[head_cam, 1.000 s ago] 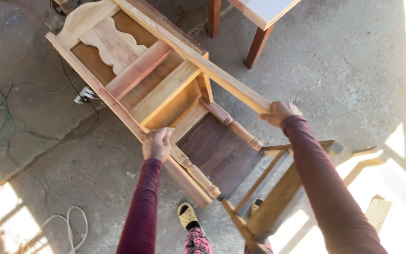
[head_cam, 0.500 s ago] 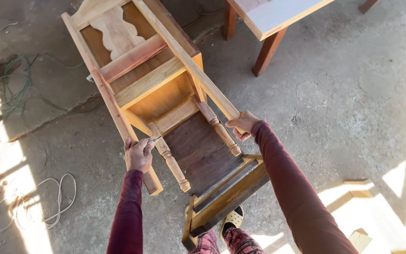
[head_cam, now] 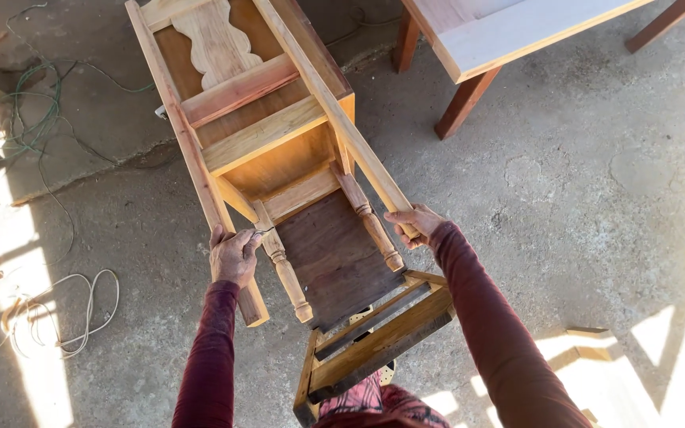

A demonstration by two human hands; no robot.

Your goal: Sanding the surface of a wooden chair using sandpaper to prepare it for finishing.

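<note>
While the wooden chair (head_cam: 279, 158) hangs tipped over above the concrete floor (head_cam: 580, 206), backrest away from us and turned front legs pointing our way, we've got it by its two long rear rails. Our left hand (head_cam: 233, 257) is wrapped tight round the left rail, our right hand (head_cam: 415, 224) closed on the right one near its end. We'd call this the carrying and turning stage. Next, we judge, comes a level, even lowering, keeping clear of the stool (head_cam: 374, 349) below and the table (head_cam: 477, 47) beyond.

Chair (head_cam: 279, 143) top & table (head_cam: 501, 40) cut off.
</note>
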